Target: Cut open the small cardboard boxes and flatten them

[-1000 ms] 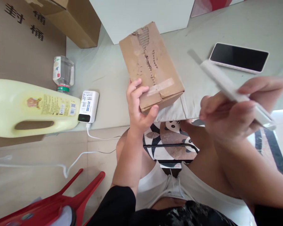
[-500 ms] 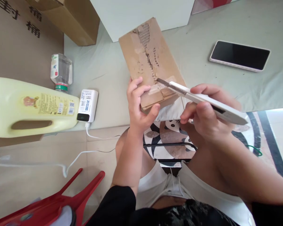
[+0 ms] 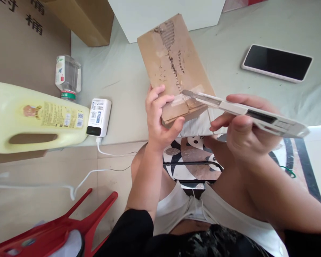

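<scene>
A small worn cardboard box (image 3: 173, 64) with a torn taped seam lies on the grey-green surface (image 3: 123, 78) at its near edge. My left hand (image 3: 159, 116) grips the box's near left corner, fingers on top and thumb under the front. My right hand (image 3: 246, 128) is closed round a white utility knife (image 3: 254, 114). Its blade tip rests at the strip of clear tape on the box's near end.
A phone (image 3: 277, 63) lies face up at the right. A power bank (image 3: 98, 117) with a cable, a small bottle (image 3: 68, 76) and a large yellow jug (image 3: 29, 117) sit at the left. Bigger cardboard boxes (image 3: 82, 18) stand behind. A red plastic stool (image 3: 69, 228) is on the floor.
My right hand swung the knife from the right, near the phone, across to the box, and the blade now sits on the tape. My left hand kept its hold.
</scene>
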A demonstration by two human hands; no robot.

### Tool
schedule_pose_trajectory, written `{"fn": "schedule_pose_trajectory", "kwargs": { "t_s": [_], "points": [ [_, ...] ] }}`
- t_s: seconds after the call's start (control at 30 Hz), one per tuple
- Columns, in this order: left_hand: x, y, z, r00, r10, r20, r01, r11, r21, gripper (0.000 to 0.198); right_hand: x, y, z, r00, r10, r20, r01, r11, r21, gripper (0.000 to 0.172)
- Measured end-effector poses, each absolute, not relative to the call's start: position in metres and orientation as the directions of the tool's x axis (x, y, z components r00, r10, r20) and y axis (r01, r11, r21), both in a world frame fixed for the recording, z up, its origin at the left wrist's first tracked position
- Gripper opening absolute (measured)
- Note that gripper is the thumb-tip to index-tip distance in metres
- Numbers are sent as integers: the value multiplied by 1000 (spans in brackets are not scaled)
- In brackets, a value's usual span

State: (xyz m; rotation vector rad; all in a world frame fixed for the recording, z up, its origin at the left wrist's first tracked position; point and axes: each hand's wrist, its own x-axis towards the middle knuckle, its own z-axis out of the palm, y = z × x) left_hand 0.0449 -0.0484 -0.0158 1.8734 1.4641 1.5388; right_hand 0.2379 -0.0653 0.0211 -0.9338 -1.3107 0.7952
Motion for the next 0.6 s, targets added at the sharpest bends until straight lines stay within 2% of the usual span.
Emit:
{"fn": "schedule_pose_trajectory", "kwargs": {
  "t_s": [0.2,0.27,0.43,0.6],
  "points": [
    [45,-48,-13,-119,865,487,481,-379,790,67,240,-66,21,45,903,427,198,411,-890,36],
    [44,-48,-12,-112,867,485,481,-379,790,66,241,-66,22,50,884,465,188,449,-874,36],
    [40,-48,-16,-57,806,588,475,-497,727,58,238,-64,17,47,856,515,90,509,-856,31],
    [38,-44,-24,-4,768,640,424,-579,697,55,239,-63,15,51,808,587,163,573,-803,35]
  ]
}}
